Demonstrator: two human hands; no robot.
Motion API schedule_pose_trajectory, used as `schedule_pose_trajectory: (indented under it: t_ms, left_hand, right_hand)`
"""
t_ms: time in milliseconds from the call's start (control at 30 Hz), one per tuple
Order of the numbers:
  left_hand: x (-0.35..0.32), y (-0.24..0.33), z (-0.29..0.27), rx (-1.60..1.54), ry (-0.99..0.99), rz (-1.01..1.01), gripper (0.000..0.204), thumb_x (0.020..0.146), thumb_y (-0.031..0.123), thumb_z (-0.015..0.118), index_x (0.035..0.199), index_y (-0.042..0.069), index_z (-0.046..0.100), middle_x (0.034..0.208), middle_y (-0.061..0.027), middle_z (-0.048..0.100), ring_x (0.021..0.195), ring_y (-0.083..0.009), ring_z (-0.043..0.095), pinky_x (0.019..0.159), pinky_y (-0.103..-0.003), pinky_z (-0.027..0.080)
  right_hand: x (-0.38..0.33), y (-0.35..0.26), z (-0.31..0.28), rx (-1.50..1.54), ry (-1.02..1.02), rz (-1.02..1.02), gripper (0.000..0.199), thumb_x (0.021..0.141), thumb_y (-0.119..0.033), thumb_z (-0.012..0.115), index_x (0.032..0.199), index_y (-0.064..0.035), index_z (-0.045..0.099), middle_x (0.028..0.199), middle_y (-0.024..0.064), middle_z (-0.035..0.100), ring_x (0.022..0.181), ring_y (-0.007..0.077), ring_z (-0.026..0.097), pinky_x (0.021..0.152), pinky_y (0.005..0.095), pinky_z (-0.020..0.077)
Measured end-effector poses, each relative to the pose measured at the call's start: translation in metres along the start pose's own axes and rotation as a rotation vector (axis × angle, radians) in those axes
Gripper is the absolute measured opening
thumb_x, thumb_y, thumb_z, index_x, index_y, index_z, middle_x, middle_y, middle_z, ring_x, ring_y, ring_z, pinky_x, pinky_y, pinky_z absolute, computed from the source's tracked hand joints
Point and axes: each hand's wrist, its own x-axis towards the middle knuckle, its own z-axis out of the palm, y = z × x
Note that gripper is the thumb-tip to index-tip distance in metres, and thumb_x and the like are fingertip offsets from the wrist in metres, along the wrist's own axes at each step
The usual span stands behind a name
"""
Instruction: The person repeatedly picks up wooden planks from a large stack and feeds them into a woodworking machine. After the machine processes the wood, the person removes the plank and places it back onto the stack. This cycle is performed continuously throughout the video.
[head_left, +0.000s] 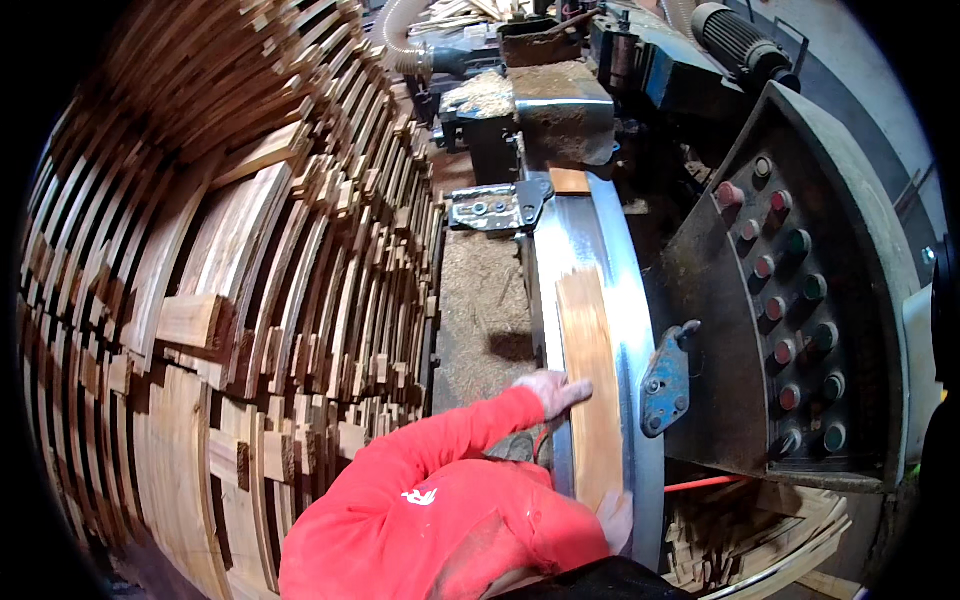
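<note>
A long wooden board (pixel 590 345) lies lengthwise on the shiny metal bed (pixel 628 300) of a woodworking machine. My left hand (pixel 556 392) grips its left edge, with a finger stretched across the top face. Close to the board's near end, my right hand (pixel 616 520) holds its right side; those fingers are slightly blurred and partly hidden. Both arms wear red sleeves. Farther along the bed, the end of another wooden piece (pixel 570 181) shows at the metal hood (pixel 563 105).
Tall stacks of boards (pixel 290 260) fill the left side. A control panel (pixel 800 300) with several red and green buttons stands at the right. A blue metal bracket (pixel 666 385) sits by the bed's right edge. Wood offcuts (pixel 750 535) lie below the panel; sawdust (pixel 485 290) covers the left ledge.
</note>
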Motion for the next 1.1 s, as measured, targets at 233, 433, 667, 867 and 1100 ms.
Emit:
schedule_pose_trajectory:
  t_ms: [233,433,667,867,1100]
  left_hand:
    - [-0.053,-0.031,-0.035,-0.563,0.302,0.310,0.040,0.096,0.035,0.047,0.115,0.000,0.056,0.093,-0.0107,0.068,0.081,-0.0160,0.064,0.070,-0.029,0.052]
    - [-0.231,-0.114,-0.089,-1.062,1.389,0.187,0.034,0.092,0.022,0.049,0.116,0.000,0.056,0.089,-0.0139,0.066,0.067,-0.0203,0.064,0.058,-0.027,0.055]
    - [-0.463,-0.355,-0.019,-0.612,2.688,-0.401,0.063,0.087,0.043,0.059,0.129,-0.002,0.046,0.106,-0.0180,0.059,0.097,-0.0305,0.058,0.086,-0.039,0.048]
    - [-0.491,-0.385,-0.037,-1.197,2.601,-0.930,0.073,0.088,0.049,0.051,0.138,-0.003,0.038,0.132,-0.0195,0.051,0.120,-0.0346,0.050,0.101,-0.041,0.040]
    - [-0.482,-0.259,-0.062,-1.450,2.635,-0.618,0.067,0.087,0.040,0.055,0.135,-0.005,0.043,0.132,-0.0198,0.051,0.115,-0.0312,0.055,0.098,-0.037,0.044]
  right_hand:
    - [0.134,-0.132,0.030,-0.189,0.574,-0.233,0.085,0.065,-0.037,0.076,0.137,-0.0110,0.041,0.135,0.0256,0.041,0.116,0.0447,0.046,0.097,0.0502,0.0410]
    - [0.299,-0.221,0.044,-0.160,0.725,-0.408,0.081,0.071,-0.039,0.072,0.139,-0.0114,0.037,0.137,0.0207,0.037,0.120,0.0368,0.045,0.100,0.0474,0.0390]
    - [0.262,-0.218,0.041,-0.096,0.484,-0.443,0.087,0.066,-0.037,0.076,0.139,-0.0098,0.037,0.138,0.0228,0.035,0.120,0.0397,0.044,0.100,0.0487,0.0373]
    - [0.082,-0.095,0.015,-0.229,0.386,-0.401,0.075,0.072,-0.039,0.069,0.134,-0.0055,0.044,0.132,0.0277,0.041,0.115,0.0489,0.044,0.097,0.0560,0.0389]
    - [0.142,-0.116,0.021,-0.006,0.594,-0.510,0.057,0.077,-0.029,0.064,0.127,-0.0052,0.051,0.131,0.0251,0.043,0.113,0.0481,0.045,0.095,0.0545,0.0413]
